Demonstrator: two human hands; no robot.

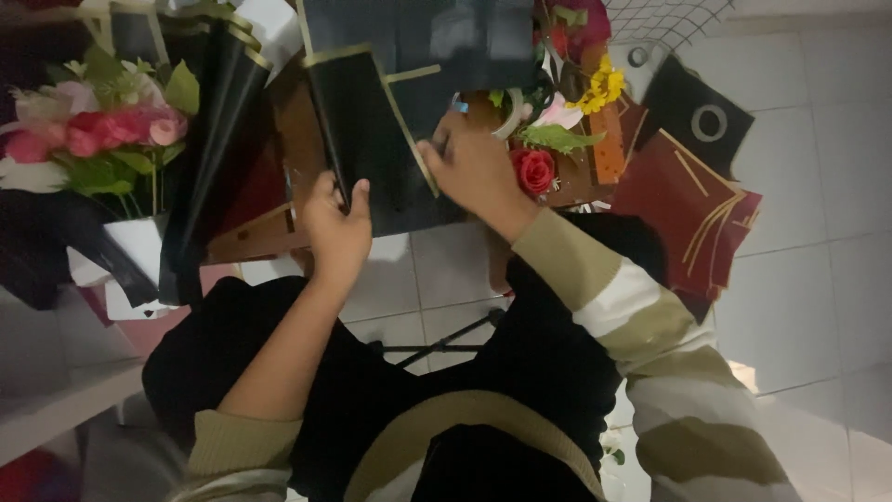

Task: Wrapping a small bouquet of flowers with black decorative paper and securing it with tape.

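Down at the wooden table (279, 139), both bare hands are on a black wrapping sheet with a gold edge (372, 130). The left hand (339, 228) grips the sheet's lower left edge: its thumb lies on top of the dark paper and the rest of its fingers curl under, so the paper is pinched between them. The right hand (478, 172) presses on the sheet's right side, its fingers (441, 144) bent over the gold-trimmed border and closed on that edge. The sheet stretches between the two sets of fingers and rises away from them toward the far side of the table, partly overhanging the near table edge.

Just beyond the right hand's knuckles lies a red rose (534, 170), with green leaves (557, 138) and a small yellow flower (604, 88) farther out. Well off to the side of the right fingers, dark red sheets with gold lines (688, 200) hang by the white tiled floor (818, 232). Past the left fingers, on the far side of another upright black wrap (214, 139), stands a bouquet of pink flowers (102, 130).
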